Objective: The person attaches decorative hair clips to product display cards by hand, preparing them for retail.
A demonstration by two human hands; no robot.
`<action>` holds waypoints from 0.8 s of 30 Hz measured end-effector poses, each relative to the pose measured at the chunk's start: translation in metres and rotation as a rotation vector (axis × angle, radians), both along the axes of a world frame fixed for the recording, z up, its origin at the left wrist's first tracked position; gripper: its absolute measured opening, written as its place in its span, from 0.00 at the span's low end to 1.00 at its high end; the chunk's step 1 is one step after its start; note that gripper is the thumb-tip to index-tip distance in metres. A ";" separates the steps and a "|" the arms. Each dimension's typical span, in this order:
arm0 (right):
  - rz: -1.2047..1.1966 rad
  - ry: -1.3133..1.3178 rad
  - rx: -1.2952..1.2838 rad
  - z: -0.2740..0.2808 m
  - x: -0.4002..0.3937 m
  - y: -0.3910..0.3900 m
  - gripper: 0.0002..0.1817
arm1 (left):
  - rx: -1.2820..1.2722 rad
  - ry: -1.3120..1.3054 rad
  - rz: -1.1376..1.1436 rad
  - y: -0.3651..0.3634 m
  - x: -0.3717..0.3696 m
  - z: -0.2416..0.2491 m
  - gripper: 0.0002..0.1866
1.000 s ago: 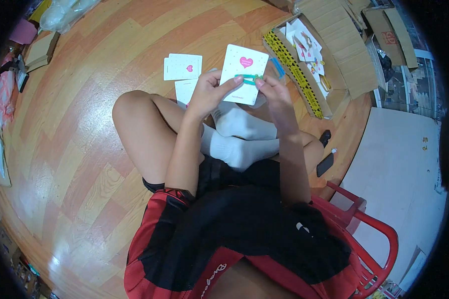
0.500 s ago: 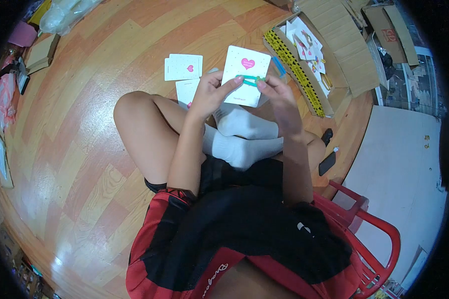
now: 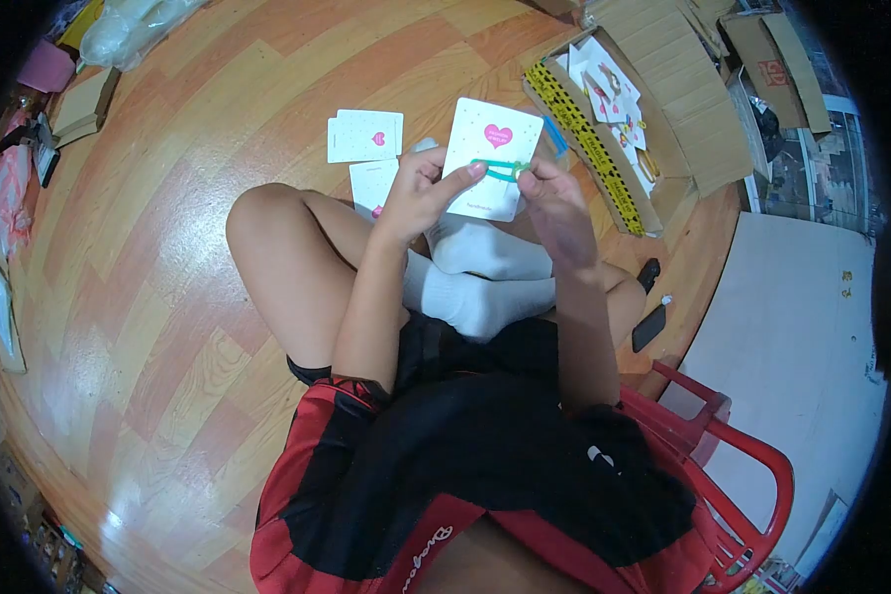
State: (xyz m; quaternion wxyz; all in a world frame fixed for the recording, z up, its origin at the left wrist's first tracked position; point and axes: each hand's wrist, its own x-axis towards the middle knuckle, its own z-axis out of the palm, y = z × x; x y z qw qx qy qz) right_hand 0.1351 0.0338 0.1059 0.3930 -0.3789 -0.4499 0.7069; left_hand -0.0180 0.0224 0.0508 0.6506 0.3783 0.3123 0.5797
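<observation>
A white card with a pink heart is held up above my white-socked feet. My left hand grips its left edge, thumb on the front. A green hair clip lies across the card's face, its left end by my left thumb. My right hand pinches the clip's right end at the card's right edge. More white cards with pink hearts lie on the floor to the left, and another is partly behind my left hand.
An open cardboard box with yellow-black tape holds cards and clips at the upper right. A phone lies by my right knee. A red plastic chair stands at the right. Plastic bags are at the upper left.
The card has shifted slightly down and to the right with my hands. The clip's right end now stands more clear of the card at my right fingertips.
</observation>
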 end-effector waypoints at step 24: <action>-0.118 -0.276 0.011 -0.009 0.024 0.004 0.12 | -0.142 0.044 -0.031 0.008 0.008 -0.002 0.12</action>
